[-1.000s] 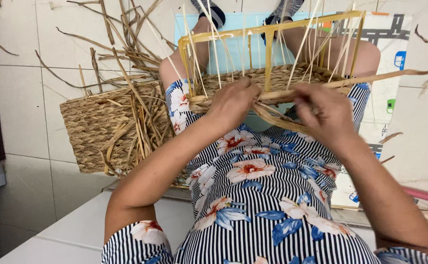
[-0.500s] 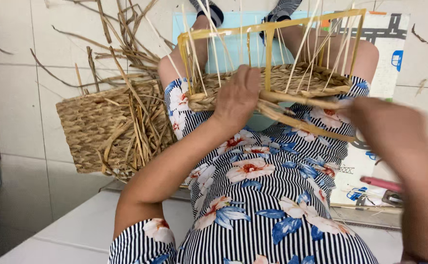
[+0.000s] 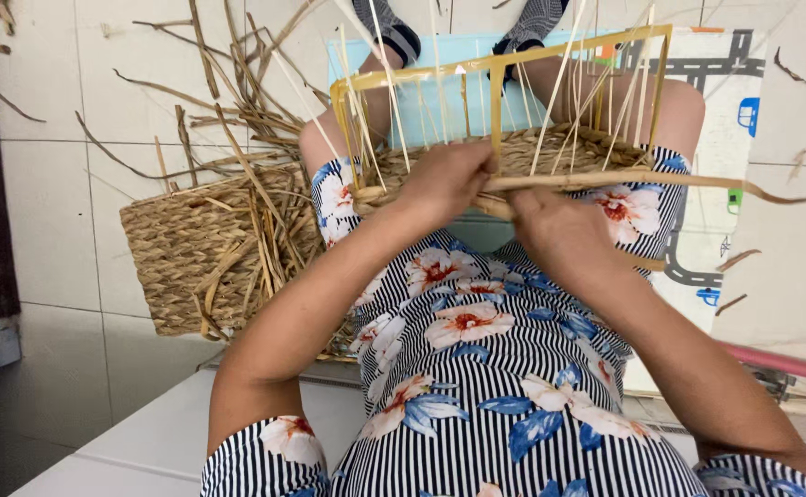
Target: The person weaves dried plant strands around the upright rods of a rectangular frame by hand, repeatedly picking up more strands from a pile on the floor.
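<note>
A half-woven straw basket with a yellow upright frame rests on my knees. Thin pale stakes stand up from its rim. My left hand grips the near rim of the basket. My right hand sits just beside it on the same rim, pinching a long flat straw strand that runs out to the right. Both hands touch the weave at the front edge.
A finished woven basket lies on the tiled floor to my left under a pile of loose dry straw. A play mat with a road print lies to the right. A pink rod shows at the right edge.
My right hand, which had swung out low to the right, has come back to the basket rim beside the left hand. The left hand stayed on the rim.
</note>
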